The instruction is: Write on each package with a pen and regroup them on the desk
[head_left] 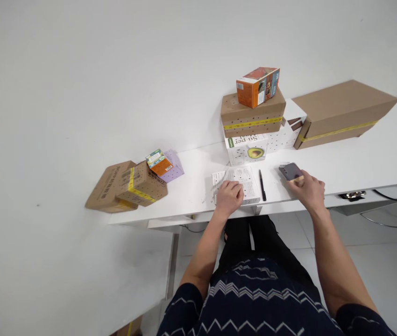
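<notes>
My right hand [308, 190] grips a dark smartphone [291, 171] by its near right end, low over the white table. A tan patch shows at the phone's edge beside my fingers. My left hand [230, 198] is curled closed and rests on a flat white box [249, 182] with printed text. Nothing sticks out from its fingers. Between the two hands lies a black pen [262, 185], just right of the flat box and touched by neither hand.
Behind the flat box, a white avocado box [245, 151] bears a brown carton [252, 114] and an orange box [258, 87]. A long brown carton [345, 112] stands at right. Stacked cartons [142, 182] occupy the left end. Cables [394, 198] hang below the front edge.
</notes>
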`<state>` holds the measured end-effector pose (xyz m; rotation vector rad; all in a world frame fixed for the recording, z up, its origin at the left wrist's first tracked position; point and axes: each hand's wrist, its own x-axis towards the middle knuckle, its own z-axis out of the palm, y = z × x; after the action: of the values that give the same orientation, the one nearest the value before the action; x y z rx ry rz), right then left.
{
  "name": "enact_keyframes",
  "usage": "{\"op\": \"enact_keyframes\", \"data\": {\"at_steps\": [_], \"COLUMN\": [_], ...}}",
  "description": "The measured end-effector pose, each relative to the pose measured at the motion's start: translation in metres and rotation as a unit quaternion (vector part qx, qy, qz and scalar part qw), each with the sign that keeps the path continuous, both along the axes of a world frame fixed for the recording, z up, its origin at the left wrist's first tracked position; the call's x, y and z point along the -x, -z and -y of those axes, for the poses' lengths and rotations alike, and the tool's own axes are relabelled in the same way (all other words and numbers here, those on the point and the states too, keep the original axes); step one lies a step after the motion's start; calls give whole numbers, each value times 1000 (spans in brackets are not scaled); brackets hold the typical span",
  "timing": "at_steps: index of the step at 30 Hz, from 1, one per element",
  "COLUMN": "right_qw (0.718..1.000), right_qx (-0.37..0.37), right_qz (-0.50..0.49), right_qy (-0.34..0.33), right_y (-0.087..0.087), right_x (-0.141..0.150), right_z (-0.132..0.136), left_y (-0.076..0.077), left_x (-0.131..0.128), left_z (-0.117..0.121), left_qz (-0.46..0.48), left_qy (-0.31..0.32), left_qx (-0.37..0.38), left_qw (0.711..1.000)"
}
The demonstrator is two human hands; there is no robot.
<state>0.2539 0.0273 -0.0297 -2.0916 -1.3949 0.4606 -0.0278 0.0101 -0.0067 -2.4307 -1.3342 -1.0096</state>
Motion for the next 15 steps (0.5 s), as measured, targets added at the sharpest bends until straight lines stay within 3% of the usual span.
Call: {"op": "enact_keyframes", "data": {"at_steps": [2, 3, 5, 8, 11, 15], "right_qw": [983, 956, 864, 691, 576, 499], "right_qx": [-31, -45, -56, -25, 44, 131], "right_qz": [-181, -288, -499, -721, -812, -851], "right_qy": [28, 40, 39, -29, -86, -102], "right_y": [-10, -17, -33, -59, -73, -70], "right_x": [2, 5, 14, 38, 69, 108], "right_z": [8, 13, 22, 34, 44, 50], "left_y": [1, 1, 2, 3, 2, 0], "left_x": [0, 0, -1, -2, -2, 2], "left_z": [0, 0, 0, -1, 0, 1], "left_qz": [1, 2, 1, 3, 7, 8], "left_qy": [-5, -7, -10, -11, -11, -1], "left_qx": [1, 5, 13, 15, 21, 82], "left_qw": [1000, 1000, 1000, 1000, 1000, 997]}}
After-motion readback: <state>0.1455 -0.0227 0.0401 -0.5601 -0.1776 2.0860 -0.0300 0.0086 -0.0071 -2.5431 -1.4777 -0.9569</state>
